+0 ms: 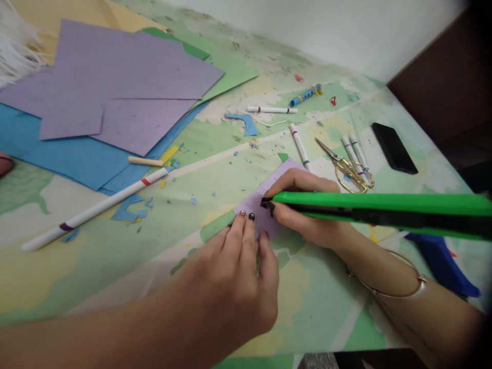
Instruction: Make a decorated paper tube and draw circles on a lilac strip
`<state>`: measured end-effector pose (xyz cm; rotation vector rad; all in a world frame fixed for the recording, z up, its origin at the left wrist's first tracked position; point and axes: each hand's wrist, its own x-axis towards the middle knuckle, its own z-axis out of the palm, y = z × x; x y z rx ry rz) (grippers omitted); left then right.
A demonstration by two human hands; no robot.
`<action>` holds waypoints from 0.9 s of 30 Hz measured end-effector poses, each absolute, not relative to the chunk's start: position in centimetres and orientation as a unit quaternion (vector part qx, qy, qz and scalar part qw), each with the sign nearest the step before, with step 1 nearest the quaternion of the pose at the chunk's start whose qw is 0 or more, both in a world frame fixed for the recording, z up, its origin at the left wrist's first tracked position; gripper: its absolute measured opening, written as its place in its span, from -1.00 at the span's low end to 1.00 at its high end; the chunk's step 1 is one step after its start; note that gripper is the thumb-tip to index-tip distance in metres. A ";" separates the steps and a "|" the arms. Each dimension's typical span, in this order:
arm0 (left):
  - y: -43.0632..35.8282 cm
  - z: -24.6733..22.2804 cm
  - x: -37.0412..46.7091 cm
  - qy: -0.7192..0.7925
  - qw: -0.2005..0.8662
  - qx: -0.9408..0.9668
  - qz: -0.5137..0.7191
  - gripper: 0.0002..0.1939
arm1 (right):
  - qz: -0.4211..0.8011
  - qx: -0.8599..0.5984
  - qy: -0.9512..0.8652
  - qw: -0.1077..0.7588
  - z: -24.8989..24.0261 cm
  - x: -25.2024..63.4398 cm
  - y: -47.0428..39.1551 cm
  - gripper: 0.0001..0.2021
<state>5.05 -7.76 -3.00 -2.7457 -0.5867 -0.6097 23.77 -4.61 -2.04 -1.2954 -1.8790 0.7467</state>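
Observation:
A small piece of purple paper (282, 177) lies on the patterned tablecloth in front of me. Fingers stretched out, my left hand (238, 277) rests its fingertips and thumb on top of the lower left part of this sheet. My right hand (307, 205), a bangle on its wrist, is closed around a long green-and-black tool (384, 207) whose exact kind I cannot make out. The tool runs out past the right edge of the view. Its dark front end is at the purple paper, partly hidden by my fingers.
Large purple sheets (126, 66) overlap blue paper (49, 148) at the left. A long white-wrapped stick (100, 207) lies below them. Gold-handled scissors (348, 171), white markers (300, 146), a blue rolled tube (305, 96) and a black phone (394, 147) lie beyond my right hand.

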 end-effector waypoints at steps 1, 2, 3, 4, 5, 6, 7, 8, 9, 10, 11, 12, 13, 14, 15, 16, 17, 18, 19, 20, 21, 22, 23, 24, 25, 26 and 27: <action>-7.3 -2.7 4.8 -0.195 0.126 -0.949 -0.213 -0.72 | 0.302 -0.505 -0.710 0.387 -2.1 23.9 -4.6 -0.89; -6.9 -2.5 4.6 -0.198 0.112 -0.950 -0.213 -0.71 | 0.312 -0.509 -0.688 0.412 -2.1 24.0 -4.6 -0.90; -6.5 -2.3 4.4 -0.202 0.099 -0.950 -0.215 -0.69 | 0.321 -0.514 -0.667 0.434 -2.1 24.1 -4.6 -0.90; -6.2 -2.1 4.3 -0.211 0.085 -0.949 -0.218 -0.68 | 0.325 -0.517 -0.651 0.450 -2.2 24.2 -4.6 -0.90; -5.9 -2.0 4.3 -0.221 0.074 -0.948 -0.218 -0.69 | 0.326 -0.520 -0.642 0.459 -2.1 24.3 -4.6 -0.89; -5.8 -2.0 4.3 -0.233 0.066 -0.945 -0.218 -0.71 | 0.326 -0.519 -0.639 0.465 -2.1 24.3 -4.6 -0.89; -5.7 -2.0 4.4 -0.247 0.060 -0.942 -0.217 -0.74 | 0.326 -0.517 -0.639 0.466 -2.1 24.3 -4.6 -0.89; -5.7 -2.1 4.6 -0.265 0.056 -0.938 -0.215 -0.77 | 0.327 -0.517 -0.640 0.465 -2.1 24.3 -4.6 -0.88; -5.7 -2.1 4.8 -0.287 0.050 -0.933 -0.213 -0.77 | 0.330 -0.517 -0.638 0.465 -2.1 24.3 -4.5 -0.88; -5.7 -2.2 5.0 -0.312 0.041 -0.926 -0.208 -0.75 | 0.335 -0.517 -0.634 0.468 -2.1 24.2 -4.5 -0.88; -5.6 -2.2 5.2 -0.338 0.028 -0.919 -0.200 -0.72 | 0.341 -0.517 -0.627 0.473 -2.1 24.2 -4.5 -0.88; -5.6 -2.2 5.4 -0.364 0.011 -0.912 -0.190 -0.69 | 0.348 -0.516 -0.620 0.479 -2.2 24.2 -4.4 -0.89; -5.4 -2.2 5.5 -0.389 -0.010 -0.904 -0.177 -0.66 | 0.354 -0.514 -0.612 0.486 -2.2 24.2 -4.3 -0.90; -5.3 -2.2 5.6 -0.412 -0.032 -0.896 -0.164 -0.63 | 0.360 -0.511 -0.606 0.492 -2.3 24.2 -4.3 -0.90; -5.1 -2.2 5.7 -0.432 -0.053 -0.888 -0.152 -0.59 | 0.364 -0.510 -0.601 0.497 -2.4 24.3 -4.2 -0.91; -4.8 -2.1 5.8 -0.449 -0.072 -0.879 -0.143 -0.56 | 0.366 -0.509 -0.598 0.500 -2.5 24.3 -4.2 -0.92; -4.6 -2.1 5.9 -0.465 -0.091 -0.870 -0.135 -0.53 | 0.366 -0.507 -0.597 0.502 -2.5 24.3 -4.1 -0.93; -4.4 -2.1 6.0 -0.480 -0.109 -0.861 -0.127 -0.51 | 0.363 -0.506 -0.599 0.504 -2.6 24.3 -4.1 -0.93; -4.2 -2.0 6.1 -0.492 -0.125 -0.854 -0.118 -0.50 | 0.360 -0.503 -0.601 0.505 -2.6 24.3 -4.1 -0.94; -4.1 -1.9 6.2 -0.498 -0.139 -0.849 -0.107 -0.51 | 0.357 -0.500 -0.604 0.507 -2.6 24.3 -4.1 -0.94; -4.0 -1.8 6.2 -0.500 -0.148 -0.848 -0.095 -0.52 | 0.353 -0.498 -0.607 0.509 -2.6 24.4 -4.1 -0.94; -3.9 -1.6 6.3 -0.502 -0.151 -0.848 -0.083 -0.53 | 0.349 -0.495 -0.609 0.512 -2.6 24.4 -4.1 -0.93; -3.9 -1.4 6.4 -0.504 -0.150 -0.848 -0.073 -0.53 | 0.344 -0.495 -0.609 0.516 -2.7 24.5 -4.0 -0.93; -3.8 -1.1 6.6 -0.507 -0.147 -0.847 -0.063 -0.54 | 0.337 -0.496 -0.608 0.520 -2.7 24.6 -4.0 -0.92; -3.8 -0.9 6.7 -0.511 -0.144 -0.846 -0.054 -0.54 | 0.330 -0.498 -0.606 0.525 -2.8 24.6 -3.9 -0.91; -3.7 -0.6 6.9 -0.514 -0.141 -0.845 -0.048 -0.55 | 0.323 -0.502 -0.603 0.529 -2.8 24.7 -3.9 -0.91; -3.7 -0.4 7.0 -0.513 -0.138 -0.846 -0.046 -0.57 | 0.318 -0.507 -0.601 0.530 -2.9 24.8 -3.8 -0.90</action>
